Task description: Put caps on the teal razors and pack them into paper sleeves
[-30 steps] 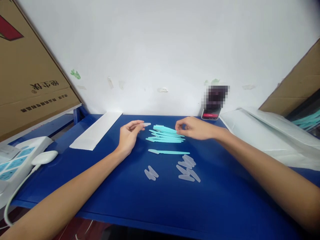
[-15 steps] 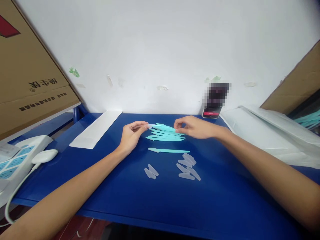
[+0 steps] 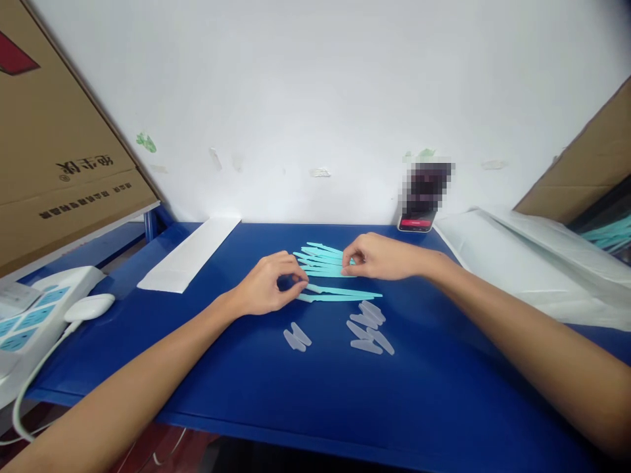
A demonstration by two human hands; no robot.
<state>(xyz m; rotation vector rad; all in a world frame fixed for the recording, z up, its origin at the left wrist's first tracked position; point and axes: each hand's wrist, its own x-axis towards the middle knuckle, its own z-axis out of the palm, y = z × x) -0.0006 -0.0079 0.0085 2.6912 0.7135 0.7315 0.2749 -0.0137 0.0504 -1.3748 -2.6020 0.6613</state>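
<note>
My left hand (image 3: pixel 273 284) pinches the covered blade end of a turquoise eyebrow razor (image 3: pixel 345 291). That razor lies just behind another turquoise razor (image 3: pixel 340 298), nearly parallel to it. Farther back, several more razors form a fanned pile (image 3: pixel 323 259). Over the pile's right end is my right hand (image 3: pixel 369 256), thumb and forefinger closed at the handles; its fingers hide what exactly they grip. Clear plastic blade covers lie in front: a small group (image 3: pixel 297 336) on the left and a larger group (image 3: pixel 369 328) on the right.
All this lies on a blue table (image 3: pixel 276 394). A white paper strip (image 3: pixel 190 256) lies at left, near a power strip (image 3: pixel 44 315) with a plugged charger (image 3: pixel 89 307). A phone (image 3: pixel 419 217) leans on the wall. White packaging sheets (image 3: pixel 513 263) lie right; a cardboard box (image 3: pixel 59 131) stands left.
My left hand has come from the pile's far left end toward me. A second razor now lies beside the single one in front. My right hand has shifted slightly nearer, still at the pile.
</note>
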